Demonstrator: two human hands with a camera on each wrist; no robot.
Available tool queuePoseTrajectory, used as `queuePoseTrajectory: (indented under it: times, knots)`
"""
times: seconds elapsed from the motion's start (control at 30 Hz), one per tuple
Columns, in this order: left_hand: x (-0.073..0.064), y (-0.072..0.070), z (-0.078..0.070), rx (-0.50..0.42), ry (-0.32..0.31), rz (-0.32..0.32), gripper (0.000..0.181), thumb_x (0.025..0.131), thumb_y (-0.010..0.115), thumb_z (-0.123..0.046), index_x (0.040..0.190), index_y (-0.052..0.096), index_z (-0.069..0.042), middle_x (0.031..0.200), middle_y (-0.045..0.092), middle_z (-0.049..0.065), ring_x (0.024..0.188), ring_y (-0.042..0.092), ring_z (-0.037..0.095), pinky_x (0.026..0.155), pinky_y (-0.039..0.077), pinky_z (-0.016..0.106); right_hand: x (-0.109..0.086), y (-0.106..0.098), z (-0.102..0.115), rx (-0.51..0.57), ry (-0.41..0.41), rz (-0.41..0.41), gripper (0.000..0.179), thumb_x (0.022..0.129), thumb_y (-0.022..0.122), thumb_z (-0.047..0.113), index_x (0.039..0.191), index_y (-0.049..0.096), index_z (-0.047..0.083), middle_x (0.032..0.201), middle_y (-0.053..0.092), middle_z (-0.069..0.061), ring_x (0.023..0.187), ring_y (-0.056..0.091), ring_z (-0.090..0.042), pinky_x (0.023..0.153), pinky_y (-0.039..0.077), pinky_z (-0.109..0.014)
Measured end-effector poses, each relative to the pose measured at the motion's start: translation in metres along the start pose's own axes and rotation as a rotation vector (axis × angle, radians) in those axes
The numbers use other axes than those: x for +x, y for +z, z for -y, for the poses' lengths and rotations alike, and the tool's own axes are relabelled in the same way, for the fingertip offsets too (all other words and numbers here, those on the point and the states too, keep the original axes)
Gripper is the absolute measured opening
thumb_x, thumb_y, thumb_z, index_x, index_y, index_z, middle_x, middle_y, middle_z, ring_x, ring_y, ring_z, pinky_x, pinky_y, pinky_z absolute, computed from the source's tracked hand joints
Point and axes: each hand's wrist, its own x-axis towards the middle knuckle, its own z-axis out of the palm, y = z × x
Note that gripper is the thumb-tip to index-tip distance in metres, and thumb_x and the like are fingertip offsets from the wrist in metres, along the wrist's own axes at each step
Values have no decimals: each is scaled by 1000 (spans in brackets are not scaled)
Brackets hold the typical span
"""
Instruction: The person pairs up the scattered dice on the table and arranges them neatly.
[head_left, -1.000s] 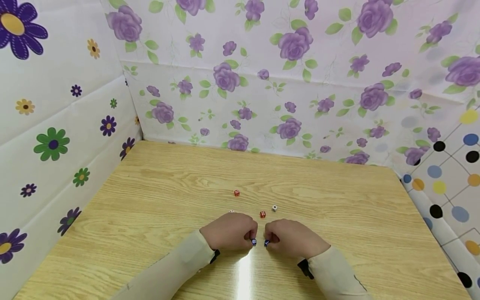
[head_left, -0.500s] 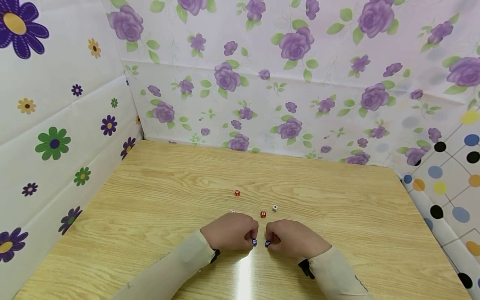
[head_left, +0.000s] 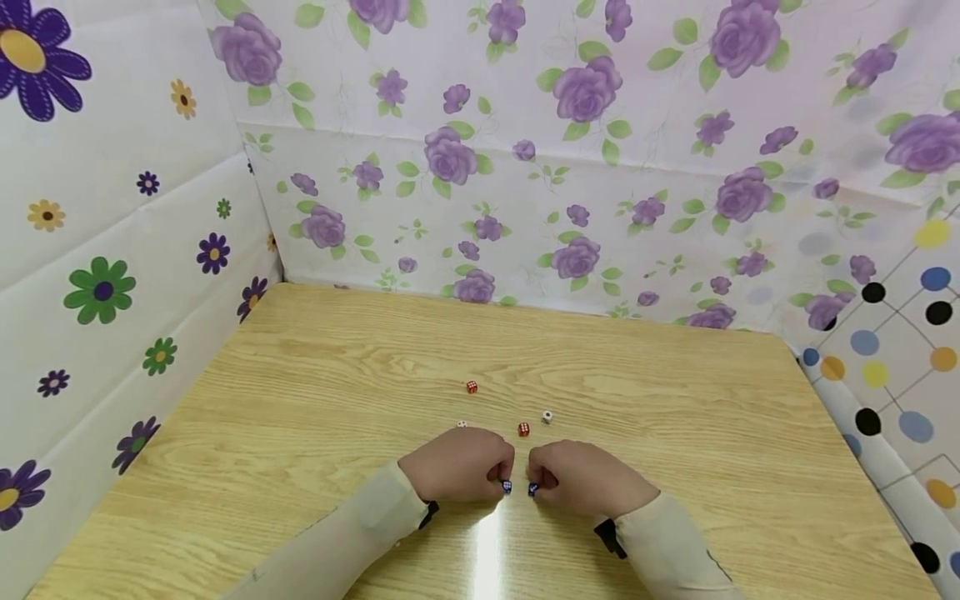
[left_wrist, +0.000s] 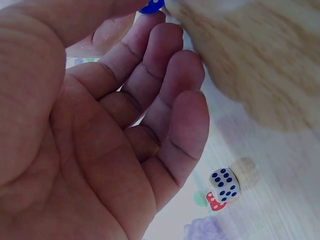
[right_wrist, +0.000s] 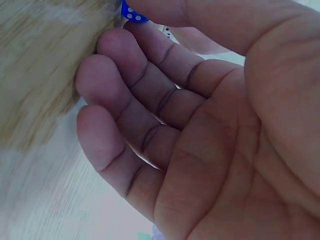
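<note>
Between thumb and index fingertip, my left hand [head_left: 457, 465] pinches a small blue die [head_left: 507, 486] with white pips, close over the table. My right hand [head_left: 588, 477] holds a second blue die [head_left: 533, 489] in the same kind of pinch, a short gap to the right. Each wrist view shows a blue die at its top edge, partly covered by the fingers, while the other fingers curl loosely. Just beyond the left hand sits a white die [head_left: 462, 424], partly hidden by it; the left wrist view shows this white die [left_wrist: 225, 185] with blue pips.
Beyond the hands lie a red die [head_left: 523, 429], a white die [head_left: 547, 416] and, farther back, another red die [head_left: 472, 387]. The wood-grain table [head_left: 337, 350] meets a flowered cloth wall [head_left: 525, 192] at the back, with patterned cloth at both sides.
</note>
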Motion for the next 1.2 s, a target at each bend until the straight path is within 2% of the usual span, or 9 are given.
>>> queuePoseTrajectory:
  times: [0.53, 0.83, 1.2]
  knots:
    - [2, 4, 3, -18, 16, -4, 13, 77, 71, -16, 75, 62, -25, 68, 52, -17, 61, 47, 0, 58, 42, 18, 1, 2, -1, -24, -30, -21, 13, 82, 73, 18, 81, 60, 21, 69, 51, 10, 62, 43, -2, 59, 40, -21]
    - [3, 5, 3, -8, 24, -15, 14, 76, 71, -16, 73, 61, -25, 67, 52, -18, 59, 47, 0, 56, 41, 18, 2, 4, 0, -15, -28, -3, 11, 83, 73, 20, 84, 62, 23, 70, 49, 16, 62, 43, -1, 60, 40, -21]
    - [3, 7, 4, -14, 40, -26, 13, 74, 69, -13, 74, 63, -24, 70, 55, -17, 60, 47, -1, 56, 41, 17, 5, 9, -1, -29, -40, -9, 14, 83, 74, 24, 82, 60, 25, 71, 49, 16, 63, 44, -1, 60, 39, -22]
